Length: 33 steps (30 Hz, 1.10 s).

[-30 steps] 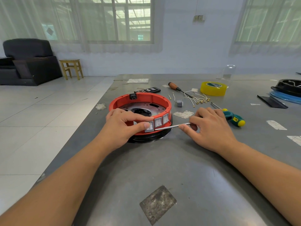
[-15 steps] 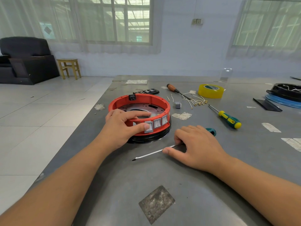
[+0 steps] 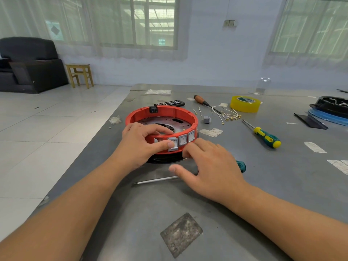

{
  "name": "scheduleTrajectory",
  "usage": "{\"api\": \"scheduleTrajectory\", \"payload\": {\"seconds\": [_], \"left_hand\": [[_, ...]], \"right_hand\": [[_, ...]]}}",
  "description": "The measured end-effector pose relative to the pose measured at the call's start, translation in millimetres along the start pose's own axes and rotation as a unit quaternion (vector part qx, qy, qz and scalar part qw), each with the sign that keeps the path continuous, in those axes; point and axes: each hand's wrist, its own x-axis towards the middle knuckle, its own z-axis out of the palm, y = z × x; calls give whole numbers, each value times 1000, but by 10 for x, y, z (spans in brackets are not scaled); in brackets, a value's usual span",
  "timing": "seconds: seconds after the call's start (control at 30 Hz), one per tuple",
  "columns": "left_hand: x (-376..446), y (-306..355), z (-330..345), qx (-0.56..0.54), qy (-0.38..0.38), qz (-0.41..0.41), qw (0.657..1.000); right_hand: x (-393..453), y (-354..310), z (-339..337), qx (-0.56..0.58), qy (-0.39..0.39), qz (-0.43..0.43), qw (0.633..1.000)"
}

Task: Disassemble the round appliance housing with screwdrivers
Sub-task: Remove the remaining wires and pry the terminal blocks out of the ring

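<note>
Head view: a person works at a grey table [image 3: 282, 185] with both bare hands.
Housing: the red round housing [image 3: 162, 117] sits at the table's centre on a black base [image 3: 165, 159], open side up, a metal plate inside.
Switches: three grey rocker switches [image 3: 183, 139] line the housing's near wall.
Left hand: the left hand [image 3: 139, 146] grasps the housing's near rim, fingers curled over the top edge, thumb pressed on the leftmost switch.
Right hand: the right hand [image 3: 212, 166] is released, fingers spread loosely, fingertips near the housing's near-right wall; whether they touch it cannot be told.
Near screwdriver: a screwdriver [image 3: 156, 180] lies flat on the table under the right hand, shaft pointing left, teal handle end showing right of the hand.
Second screwdriver: a yellow-green screwdriver [image 3: 265, 137] lies right of the housing, well apart.
Third screwdriver: a wooden-handled screwdriver [image 3: 202, 100] lies far right of the housing.
Wires: loose wires [image 3: 227, 114] lie just beyond it, beside a small grey part [image 3: 206, 120].
Tape: a yellow tape roll [image 3: 244, 104] stands far right.
Floor: an armchair [image 3: 28, 66] and stool [image 3: 80, 74] stand far left.
</note>
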Motion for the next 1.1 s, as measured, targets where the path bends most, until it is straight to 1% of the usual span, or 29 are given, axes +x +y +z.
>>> {"api": "scheduleTrajectory", "payload": {"seconds": [0.07,0.13,0.37,0.47,0.6,0.7,0.73,0.77,0.8,0.9,1.0,1.1], "left_hand": [[2,0,3,1,3,5,1000],[3,3,2,0,3,6,1000],[11,-3,25,-13,7,26,1000],[23,-60,38,4,20,41,999],[3,-71,44,37,23,50,998],[-20,-10,50,32,25,70,997],[-22,-2,51,35,30,68,997],[-21,-5,57,42,38,64,996],[-20,-17,67,52,43,60,996],[-31,-42,117,90,41,46,994],[-27,-40,155,95,61,33,993],[-27,-39,184,103,80,39,991]], "right_hand": [[84,-15,22,6,40,5,999],[170,-28,55,11,56,9,998],[330,-43,153,3,67,-14,998],[332,-19,149,-9,80,-39,996],[310,-5,121,-12,78,-57,995],[282,25,55,7,71,-67,995],[284,47,19,28,76,-59,995],[297,83,-23,63,87,-33,994],[322,146,-69,108,98,12,989],[415,520,-191,210,123,171,955],[393,1002,-231,235,136,290,918],[313,1332,-106,231,110,338,906]]}}
